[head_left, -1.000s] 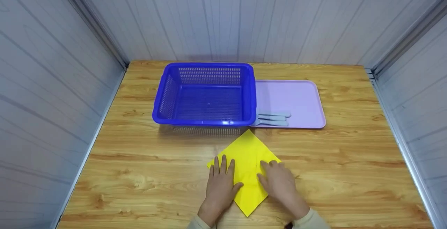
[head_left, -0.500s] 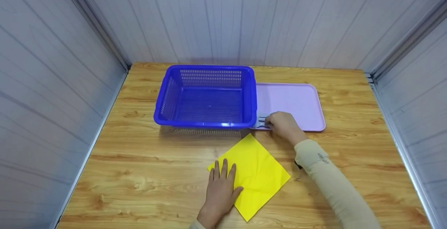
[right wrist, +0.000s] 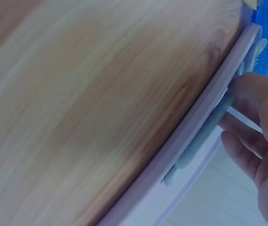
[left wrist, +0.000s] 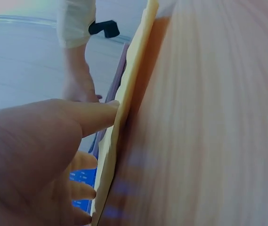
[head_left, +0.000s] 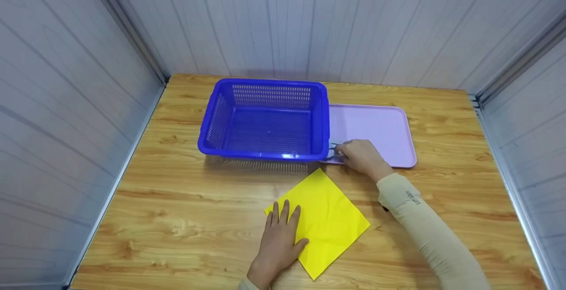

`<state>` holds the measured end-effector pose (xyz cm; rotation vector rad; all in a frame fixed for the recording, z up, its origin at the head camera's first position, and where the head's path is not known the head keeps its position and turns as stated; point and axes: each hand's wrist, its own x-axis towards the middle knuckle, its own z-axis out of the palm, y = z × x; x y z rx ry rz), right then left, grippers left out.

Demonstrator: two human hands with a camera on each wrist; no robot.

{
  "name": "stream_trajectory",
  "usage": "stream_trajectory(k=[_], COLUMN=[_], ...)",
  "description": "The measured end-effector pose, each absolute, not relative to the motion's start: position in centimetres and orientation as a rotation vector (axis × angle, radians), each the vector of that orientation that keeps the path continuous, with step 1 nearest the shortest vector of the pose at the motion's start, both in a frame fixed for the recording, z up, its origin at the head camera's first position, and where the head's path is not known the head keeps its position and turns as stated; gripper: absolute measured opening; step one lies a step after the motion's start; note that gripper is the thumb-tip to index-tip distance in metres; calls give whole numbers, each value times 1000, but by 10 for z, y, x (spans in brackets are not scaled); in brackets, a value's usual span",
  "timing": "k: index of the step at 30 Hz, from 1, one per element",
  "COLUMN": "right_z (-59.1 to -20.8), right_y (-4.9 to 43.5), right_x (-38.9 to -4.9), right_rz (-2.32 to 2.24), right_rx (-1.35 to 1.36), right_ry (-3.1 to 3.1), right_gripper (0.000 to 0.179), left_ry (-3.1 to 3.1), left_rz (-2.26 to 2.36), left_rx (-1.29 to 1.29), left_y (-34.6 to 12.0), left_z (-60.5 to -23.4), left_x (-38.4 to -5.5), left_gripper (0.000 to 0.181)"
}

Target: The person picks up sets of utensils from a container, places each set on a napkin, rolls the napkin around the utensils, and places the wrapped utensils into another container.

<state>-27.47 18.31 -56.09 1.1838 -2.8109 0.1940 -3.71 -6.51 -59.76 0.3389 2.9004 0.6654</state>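
A yellow square napkin (head_left: 334, 219) lies flat on the wooden table, one corner towards the person. My left hand (head_left: 278, 243) rests with straight, spread fingers on its left part; in the left wrist view the thumb touches the napkin's edge (left wrist: 119, 122). My right hand (head_left: 363, 157) is at the front left of the pink tray (head_left: 376, 124). There it pinches light grey-blue cutlery (right wrist: 202, 139) between thumb and curled fingers. In the right wrist view handles lie along the tray's rim. Fingers hide part of the cutlery, so how many pieces are gripped is unclear.
A blue perforated basket (head_left: 265, 154) stands left of the tray, its right side against or over the tray's left end. Pale panels enclose the table at the back and both sides.
My right hand has left the napkin's right side, moved forward to the tray and taken hold of cutlery. The left hand has stayed on the napkin. The head view has shifted slightly.
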Motion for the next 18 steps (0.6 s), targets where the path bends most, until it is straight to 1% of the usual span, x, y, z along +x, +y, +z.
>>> stream_trajectory(k=[6, 8, 11, 16, 18], right_z=[-549, -548, -549, -551, -551], right_y=[185, 182, 176, 161, 153], right_x=[-261, -253, -237, -202, -189], right_rz=[247, 265, 300, 469, 530], right_rx=[1152, 1138, 1115, 968, 867], right_ry=[-2786, -2784, -2796, -2864, -2887], right_gripper=[16, 13, 7, 17, 14], left_ry=[2907, 2913, 2899, 2876, 2884], left_rz=[671, 651, 636, 599, 571], left_rx=[339, 336, 323, 325, 331], left_y=[-69, -69, -70, -69, -69], left_z=[-596, -597, -597, -598, -597], left_x=[-39, -39, -38, -36, -37], left_gripper=[86, 85, 84, 84, 84])
